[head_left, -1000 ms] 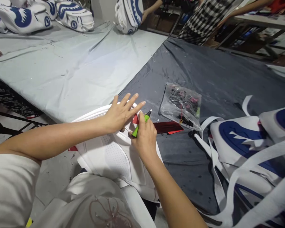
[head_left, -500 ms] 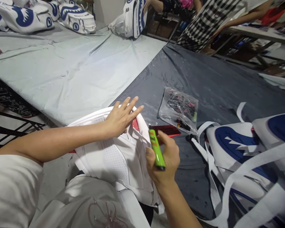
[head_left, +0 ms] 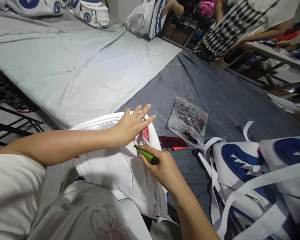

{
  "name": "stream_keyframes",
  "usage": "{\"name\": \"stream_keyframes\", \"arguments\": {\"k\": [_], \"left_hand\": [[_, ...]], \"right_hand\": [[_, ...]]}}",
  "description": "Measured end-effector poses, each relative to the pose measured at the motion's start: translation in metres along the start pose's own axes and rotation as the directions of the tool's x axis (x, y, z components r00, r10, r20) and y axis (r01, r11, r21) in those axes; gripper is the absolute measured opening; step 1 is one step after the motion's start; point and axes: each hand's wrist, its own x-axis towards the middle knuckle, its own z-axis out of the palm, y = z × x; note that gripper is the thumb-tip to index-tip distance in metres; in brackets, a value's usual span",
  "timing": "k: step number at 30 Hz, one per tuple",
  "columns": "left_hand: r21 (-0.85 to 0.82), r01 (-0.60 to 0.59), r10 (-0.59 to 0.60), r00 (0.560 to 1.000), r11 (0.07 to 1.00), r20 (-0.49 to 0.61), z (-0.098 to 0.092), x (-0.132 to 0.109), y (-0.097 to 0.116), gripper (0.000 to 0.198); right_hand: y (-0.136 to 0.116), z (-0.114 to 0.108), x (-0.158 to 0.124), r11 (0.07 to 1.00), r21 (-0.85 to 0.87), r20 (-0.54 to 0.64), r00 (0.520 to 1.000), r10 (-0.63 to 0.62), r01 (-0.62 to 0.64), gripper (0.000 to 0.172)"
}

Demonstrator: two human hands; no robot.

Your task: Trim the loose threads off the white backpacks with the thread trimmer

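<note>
The dark-sheeted table (head_left: 227,96) bears a white bag (head_left: 120,166) under the left hand (head_left: 131,126), a clear pouch (head_left: 188,121) and red tag (head_left: 172,142) beyond the right hand (head_left: 165,166).

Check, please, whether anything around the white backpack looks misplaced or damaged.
Nothing looks damaged. The left hand lies flat on the white backpack, the right hand holds a green pen-shaped tool; white straps sprawl loosely at right.
</note>
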Motion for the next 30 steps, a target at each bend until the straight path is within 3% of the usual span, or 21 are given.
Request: {"name": "stream_keyframes", "arguments": {"k": [8,30], "left_hand": [[0.001,-0.009,0.009,1.0,1.0,0.006,0.001,0.001,0.0,0.089],[0.003,-0.004,0.004,1.0,1.0,-0.011,0.003,0.002,-0.001,0.087]], "right_hand": [[-0.013,-0.003,0.001,0.963,-0.266,0.087,0.996,-0.011,0.034,0.032],[-0.019,-0.007,0.002,0.955,-0.297,0.12,0.992,0.051,-0.013,0.034]]}}
